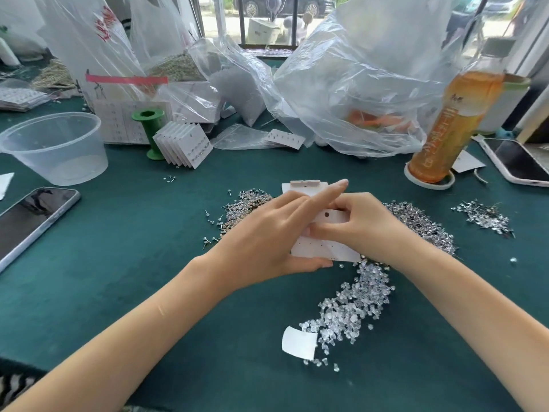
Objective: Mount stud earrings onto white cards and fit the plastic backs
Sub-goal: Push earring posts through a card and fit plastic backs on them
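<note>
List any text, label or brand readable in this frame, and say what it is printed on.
None reads cleanly.
Plastic bag: red lettering, creased, unreadable.
Tea bottle: label characters, too blurred to read.
White card held by left hand and right hand: tiny edge print, too small to read.

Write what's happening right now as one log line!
step: mounting studs | left hand: holds white card | right hand: grips card top | stud pile: beside card | plastic backs: loose on table
</note>
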`<state>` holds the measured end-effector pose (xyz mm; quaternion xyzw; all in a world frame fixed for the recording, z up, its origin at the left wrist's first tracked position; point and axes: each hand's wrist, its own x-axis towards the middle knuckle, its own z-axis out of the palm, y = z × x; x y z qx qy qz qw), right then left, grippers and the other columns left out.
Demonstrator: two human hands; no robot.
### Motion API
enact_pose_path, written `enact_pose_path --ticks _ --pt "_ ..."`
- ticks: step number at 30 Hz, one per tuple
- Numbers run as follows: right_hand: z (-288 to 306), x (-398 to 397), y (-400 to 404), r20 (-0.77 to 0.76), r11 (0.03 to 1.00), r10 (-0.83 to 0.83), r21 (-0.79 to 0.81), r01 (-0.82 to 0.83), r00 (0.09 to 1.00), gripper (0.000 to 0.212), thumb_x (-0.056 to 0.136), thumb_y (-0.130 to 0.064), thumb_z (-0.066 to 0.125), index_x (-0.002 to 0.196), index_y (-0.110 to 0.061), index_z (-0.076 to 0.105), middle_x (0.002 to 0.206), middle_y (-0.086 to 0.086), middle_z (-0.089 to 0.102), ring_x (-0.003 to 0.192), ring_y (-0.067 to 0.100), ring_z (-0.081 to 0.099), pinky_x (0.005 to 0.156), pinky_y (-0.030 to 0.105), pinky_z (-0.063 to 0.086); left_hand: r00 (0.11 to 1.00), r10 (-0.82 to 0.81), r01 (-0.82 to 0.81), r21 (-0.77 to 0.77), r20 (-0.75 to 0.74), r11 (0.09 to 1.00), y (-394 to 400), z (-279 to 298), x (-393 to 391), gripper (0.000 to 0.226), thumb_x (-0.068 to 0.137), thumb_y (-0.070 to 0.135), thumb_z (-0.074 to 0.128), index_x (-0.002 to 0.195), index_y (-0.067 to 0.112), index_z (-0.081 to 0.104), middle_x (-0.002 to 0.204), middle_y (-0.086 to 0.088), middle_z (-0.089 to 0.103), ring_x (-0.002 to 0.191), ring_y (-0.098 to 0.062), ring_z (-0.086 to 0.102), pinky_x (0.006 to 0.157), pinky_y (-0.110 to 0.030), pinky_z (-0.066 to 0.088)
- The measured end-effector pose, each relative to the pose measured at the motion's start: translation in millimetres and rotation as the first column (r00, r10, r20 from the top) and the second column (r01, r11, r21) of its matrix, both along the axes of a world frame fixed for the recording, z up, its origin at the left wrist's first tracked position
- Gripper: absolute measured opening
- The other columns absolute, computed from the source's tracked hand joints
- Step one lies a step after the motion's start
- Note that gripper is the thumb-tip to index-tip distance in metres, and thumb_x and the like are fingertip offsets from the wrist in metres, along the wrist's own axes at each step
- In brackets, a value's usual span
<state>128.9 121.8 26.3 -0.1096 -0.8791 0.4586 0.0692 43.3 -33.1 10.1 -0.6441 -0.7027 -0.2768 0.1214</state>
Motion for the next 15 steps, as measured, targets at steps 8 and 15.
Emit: enact_pose_path --ticks 8,15 --pt "12.1 46.5 40.2 -0.229 0.941 -0.270 0.144 0.306 0.935 0.044 0.060 -0.059 0.072 0.063 -0.021 0.051 0.051 -0.018 0.048 0.047 0.002 0.040 0.046 0.018 0.028 0.997 0.036 -0.044 0.122 0.065 0.992 33.0 11.1 9.0 0.090 0.074 0.051 0.071 0.143 0.009 0.032 0.140 -0.003 0.045 0.126 -0.013 0.040 0.107 -0.016 0.027" --pt "-15.9 88.8 54.4 -0.546 0.732 -0.148 0.500 0.462 0.825 0.051 0.065 -0.057 0.075 0.065 -0.011 0.053 0.067 -0.005 0.048 0.071 0.009 0.036 0.064 0.022 0.025 0.926 0.094 -0.033 -0.169 0.367 0.985 30.6 -17.8 6.8 0.006 0.082 0.019 0.072 0.088 0.019 0.072 0.082 0.011 0.065 0.075 0.006 0.056 0.071 -0.001 0.035"
